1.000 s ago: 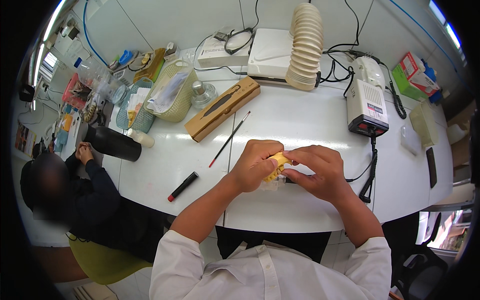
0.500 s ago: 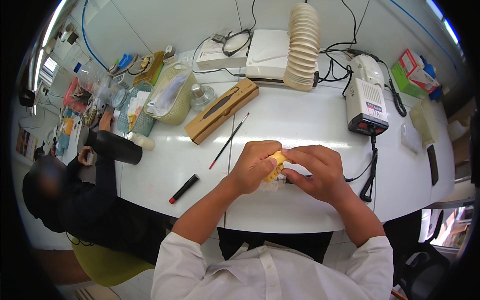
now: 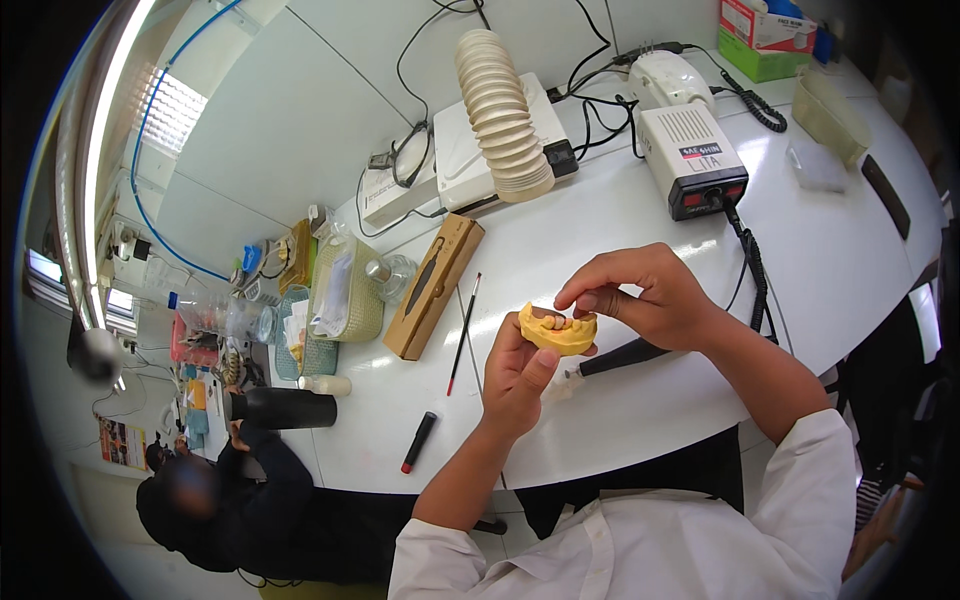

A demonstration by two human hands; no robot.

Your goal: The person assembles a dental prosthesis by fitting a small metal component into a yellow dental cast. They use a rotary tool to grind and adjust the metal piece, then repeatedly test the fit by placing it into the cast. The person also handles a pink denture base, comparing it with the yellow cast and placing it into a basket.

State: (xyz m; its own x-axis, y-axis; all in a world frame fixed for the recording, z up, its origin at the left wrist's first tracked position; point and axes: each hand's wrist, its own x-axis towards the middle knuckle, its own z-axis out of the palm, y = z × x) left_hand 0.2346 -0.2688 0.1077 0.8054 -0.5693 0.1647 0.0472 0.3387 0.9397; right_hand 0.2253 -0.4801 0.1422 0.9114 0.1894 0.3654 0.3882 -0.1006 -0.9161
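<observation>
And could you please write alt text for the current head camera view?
A person's left hand holds a yellow dental model above a white table, the right hand close to its teeth. A black handpiece lies nearby; beyond are a cardboard box and ribbed hose.

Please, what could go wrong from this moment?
The yellow dental model may slip, since only the left hand clearly supports it.

The right hand, very close to the model's teeth, might knock them.

The black marker, lying near the front edge of the table, could roll off.

Left hand [image 3: 516,388] holds yellow dental cast [image 3: 560,342].
</observation>
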